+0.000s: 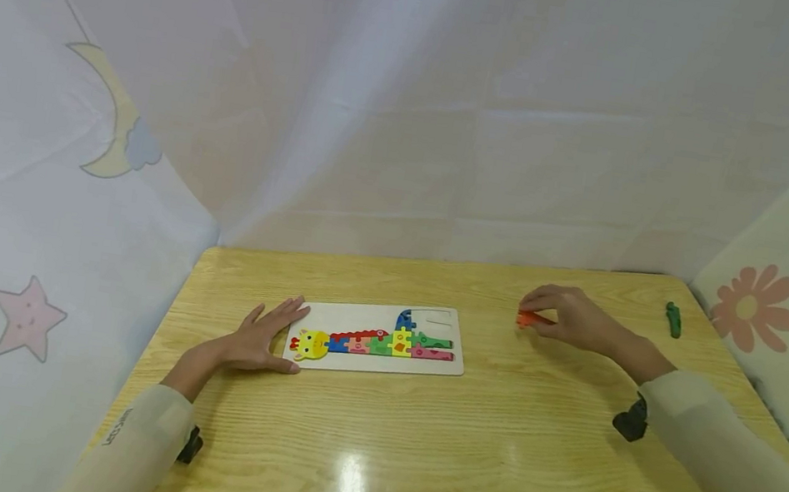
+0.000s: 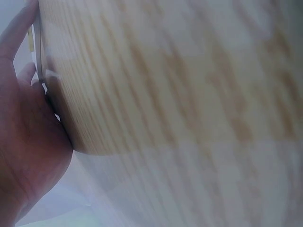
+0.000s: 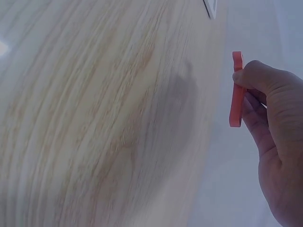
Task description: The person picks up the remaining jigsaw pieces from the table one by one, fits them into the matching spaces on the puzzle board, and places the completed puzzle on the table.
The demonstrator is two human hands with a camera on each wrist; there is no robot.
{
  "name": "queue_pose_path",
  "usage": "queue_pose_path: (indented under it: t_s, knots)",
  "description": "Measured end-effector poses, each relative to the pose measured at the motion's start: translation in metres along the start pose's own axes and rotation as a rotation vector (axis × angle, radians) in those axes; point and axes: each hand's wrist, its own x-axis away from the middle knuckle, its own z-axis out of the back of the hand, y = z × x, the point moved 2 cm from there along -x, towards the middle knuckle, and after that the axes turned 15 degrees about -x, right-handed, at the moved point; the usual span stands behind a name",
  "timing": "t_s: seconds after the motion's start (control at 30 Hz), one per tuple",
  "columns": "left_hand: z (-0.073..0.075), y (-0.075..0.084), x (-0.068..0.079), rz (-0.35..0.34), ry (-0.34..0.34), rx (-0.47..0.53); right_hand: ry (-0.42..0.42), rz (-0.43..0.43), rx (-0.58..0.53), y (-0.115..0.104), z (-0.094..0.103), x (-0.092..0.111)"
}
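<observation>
A pale puzzle board [image 1: 362,368] lies on the table with a colourful giraffe of interlocking pieces in it, its yellow head at the left end. At the board's upper right, an outlined leg slot [image 1: 436,317] is bare. My left hand [image 1: 258,342] rests at the board's left end, fingers spread along the far edge and thumb at the near edge. To the right of the board, my right hand [image 1: 574,317] pinches an orange-red puzzle piece [image 3: 236,94] between thumb and fingers. In the right wrist view the piece is held edge-on, above the table.
A loose green puzzle piece [image 1: 673,320] lies near the table's far right corner. The wooden table [image 1: 368,436] ends at a pale cloth backdrop [image 1: 457,120] behind, with more printed cloth on both sides.
</observation>
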Motion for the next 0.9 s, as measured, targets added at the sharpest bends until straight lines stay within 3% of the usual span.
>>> queue_pose_path:
  t_s: [0.43,0.9]
  knots:
    - [0.002,0.001,0.004,0.008,-0.002,0.004,-0.026,-0.022,-0.037,-0.003,-0.008,-0.019]
    - [0.004,0.003,0.005,0.012,-0.009,0.004,-0.024,0.011,-0.068,-0.008,-0.016,-0.034]
